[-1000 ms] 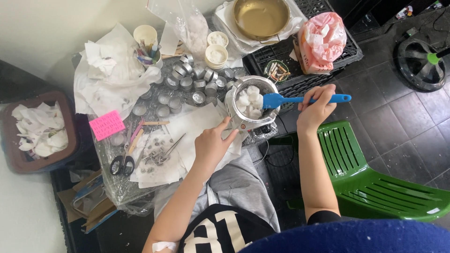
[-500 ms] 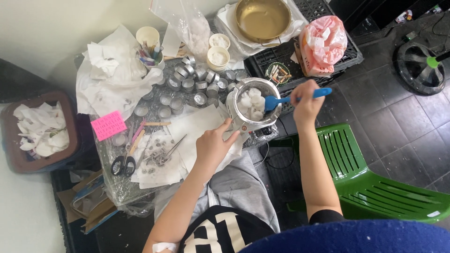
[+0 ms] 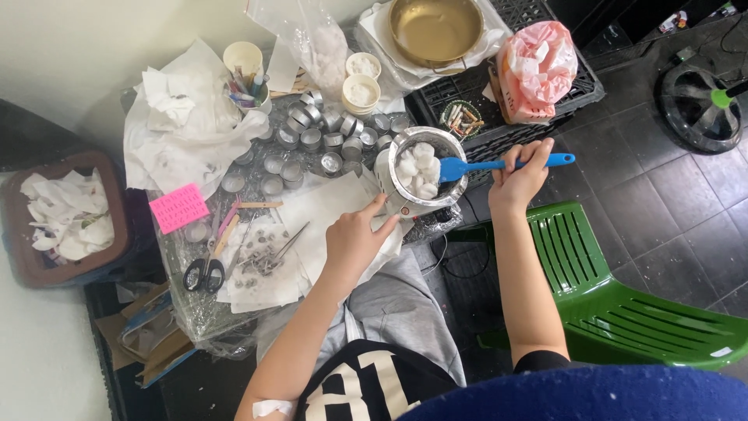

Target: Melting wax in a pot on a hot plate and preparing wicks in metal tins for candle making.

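While the left hand (image 3: 354,238) rests open against the pot (image 3: 421,173), right-hand (image 3: 518,175) fingers clamp the spatula (image 3: 499,164) over the white chunks (image 3: 417,168).

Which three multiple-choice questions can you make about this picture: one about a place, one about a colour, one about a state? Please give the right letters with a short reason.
1. Where are the scissors?
A. in the metal pot
B. on the paper, left of the left hand
C. on the green chair

2. What colour is the spatula?
A. blue
B. red
C. yellow

3. What is the right hand doing?
A. lying flat and empty
B. gripping the spatula handle
C. holding scissors

Answers:
1 B: they lie on the table left of the left hand.
2 A: handle and blade are blue.
3 B: fingers wrap the handle, with the blade in the metal pot of white lumps.
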